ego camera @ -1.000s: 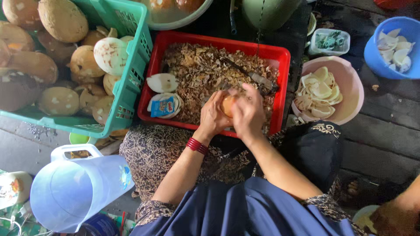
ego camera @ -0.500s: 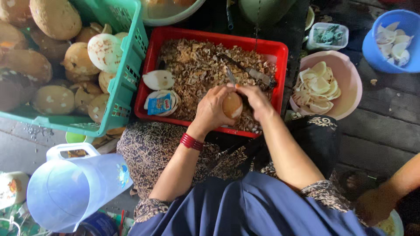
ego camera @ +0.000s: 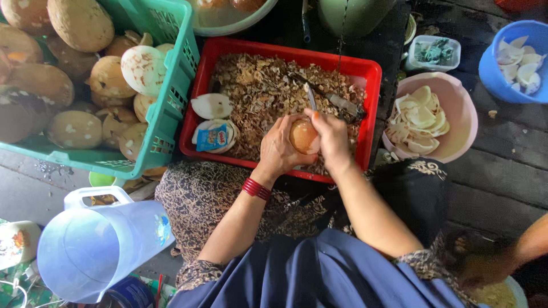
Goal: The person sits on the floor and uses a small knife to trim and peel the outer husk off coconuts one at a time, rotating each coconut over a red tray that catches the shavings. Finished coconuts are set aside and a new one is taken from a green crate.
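**Coconut piece held over red tray**

At far left we note a green crate [ego camera: 171, 108] full of husked coconuts [ego camera: 77, 23]; below it stands a clear plastic jug [ego camera: 94, 251]. Next comes the red tray [ego camera: 374, 77], filled with brown shavings [ego camera: 257, 91]. Above it, our left hand [ego camera: 281, 149] is closed around a round brown coconut piece [ego camera: 303, 136]. Our right hand [ego camera: 331, 137] touches that piece and grips a knife [ego camera: 310, 97], blade pointing away. Further right: pink bowl [ego camera: 462, 114] with white coconut slices [ego camera: 419, 117], then blue bucket [ego camera: 494, 74].
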